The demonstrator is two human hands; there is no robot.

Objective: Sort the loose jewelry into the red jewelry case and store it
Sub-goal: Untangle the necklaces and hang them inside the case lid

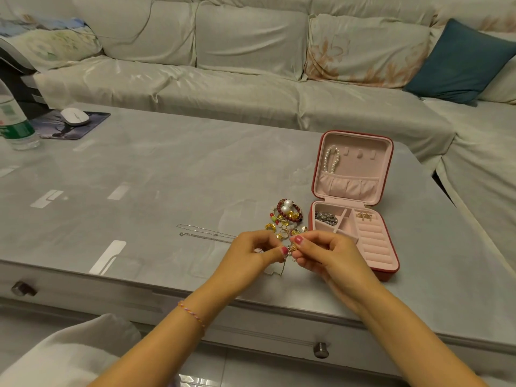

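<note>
At the near edge of a long grey glass-topped table (167, 174), two bare hands meet just above the surface. The left hand (248, 251) and the right hand (326, 254) both have their fingers (298, 241) curled in a pinch around one small gold-coloured piece of jewelry (291, 249), from which a thin chain dangles toward the table; the piece is too small to identify further.

Just to the right of the hands lies the square red jewelry case with pale pink lining (391, 270), open flat. Its lid stands up on the far side, and a white pearl strand (332, 160) already hangs from one hook there, above a gathered pocket. In the near tray, a tangle of silver-coloured metal jewelry (325, 217) fills the far left compartment and a small gold item (363, 216) sits at the far end of the ring rolls. The other compartments and ring slots look unfilled.

Just beyond the hands, left of the case, a loose heap of beaded bracelets, two large white pearls and gold trinkets (284, 216) waits on the table. Further left lies a thin silver chain necklace (206, 231), stretched out in two lines.

The sorting appears to be in an early-to-middle stage: three items are stored, one is in hand, most of the heap and the necklace remain, and the case has yet to be closed and put away.
</note>
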